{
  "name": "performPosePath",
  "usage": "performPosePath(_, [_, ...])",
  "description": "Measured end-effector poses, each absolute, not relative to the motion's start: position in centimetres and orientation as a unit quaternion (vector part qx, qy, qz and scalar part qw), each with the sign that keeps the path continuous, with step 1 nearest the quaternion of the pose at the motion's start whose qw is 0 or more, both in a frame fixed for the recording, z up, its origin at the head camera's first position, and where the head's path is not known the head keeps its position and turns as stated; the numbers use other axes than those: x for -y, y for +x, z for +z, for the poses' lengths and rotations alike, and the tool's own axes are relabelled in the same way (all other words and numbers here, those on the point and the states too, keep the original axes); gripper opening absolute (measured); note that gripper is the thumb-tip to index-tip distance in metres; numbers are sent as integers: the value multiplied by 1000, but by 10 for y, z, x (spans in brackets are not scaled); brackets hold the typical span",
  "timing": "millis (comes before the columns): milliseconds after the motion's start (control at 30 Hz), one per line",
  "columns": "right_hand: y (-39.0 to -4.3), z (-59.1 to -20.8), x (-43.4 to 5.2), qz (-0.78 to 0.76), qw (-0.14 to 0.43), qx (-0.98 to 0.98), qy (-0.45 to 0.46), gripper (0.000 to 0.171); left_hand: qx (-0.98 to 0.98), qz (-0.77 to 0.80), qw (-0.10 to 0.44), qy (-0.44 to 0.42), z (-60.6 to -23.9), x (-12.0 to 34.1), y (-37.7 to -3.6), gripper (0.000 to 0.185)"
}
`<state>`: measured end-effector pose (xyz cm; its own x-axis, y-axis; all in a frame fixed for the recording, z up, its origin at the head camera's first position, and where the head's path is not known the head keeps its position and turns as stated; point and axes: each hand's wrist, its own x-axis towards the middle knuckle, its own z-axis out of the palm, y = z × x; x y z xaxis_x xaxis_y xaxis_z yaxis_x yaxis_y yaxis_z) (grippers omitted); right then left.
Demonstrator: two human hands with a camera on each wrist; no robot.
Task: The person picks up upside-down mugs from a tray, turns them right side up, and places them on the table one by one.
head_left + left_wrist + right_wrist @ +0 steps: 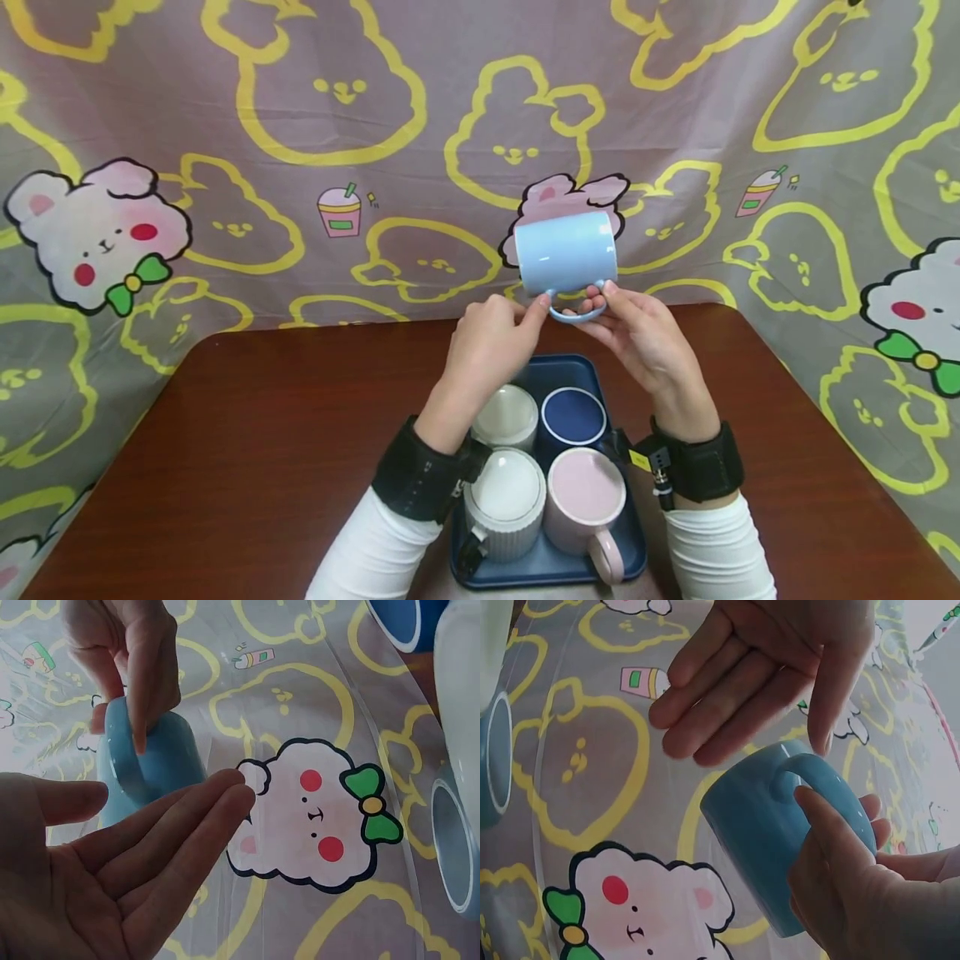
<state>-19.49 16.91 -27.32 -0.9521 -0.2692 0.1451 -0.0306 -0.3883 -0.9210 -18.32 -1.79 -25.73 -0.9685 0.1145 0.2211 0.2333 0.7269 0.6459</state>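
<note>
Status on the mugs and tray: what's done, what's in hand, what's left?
Looks done: four mugs sit in the blue tray: white, navy, ribbed grey, pink. In hand: the light blue mug is held on its side above the table, right hand pinching its handle, left hand touching it with straight fingers. Left: that mug isn't set down anywhere yet.

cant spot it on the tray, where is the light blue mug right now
In the head view the light blue mug is held on its side above the tray, handle down between the left hand and right hand.
</note>
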Motion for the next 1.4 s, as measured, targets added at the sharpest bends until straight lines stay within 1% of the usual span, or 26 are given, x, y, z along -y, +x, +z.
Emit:
performPosePath(167, [-192,-272,-166,-825,86,-541,-142,22,922,-367,77,-94,-259,14,-184,54])
performPosePath(300, [-190,-273,-162,-827,95,-536,-145,22,909,-397,88,-90,-261,14,-185,48])
performPosePath(467, [-190,-275,-157,-830,105,-527,-147,24,886,-443,101,-87,-263,15,-186,46])
performPosePath(600, [-190,-277,-154,-826,108,-533,-151,24,869,-477,96,-93,-266,18,-188,41])
performPosePath(767, [-191,-279,-151,-805,102,-562,-160,28,838,-531,84,-94,-269,22,-192,37])
performPosePath(867, [-192,-280,-150,-795,100,-578,-158,30,801,-587,68,-91,-270,23,-193,35])
performPosePath(1000, [-192,-280,-148,-782,104,-597,-148,29,753,-651,45,-82,-272,25,-194,33])
performPosePath(1300, [-193,-281,-144,-773,112,-608,-146,31,684,-726,15,-69,-274,25,-197,31])
performPosePath(1400, [-194,-282,-143,-775,111,-606,-139,32,643,-763,-4,-65,-275,24,-197,31])
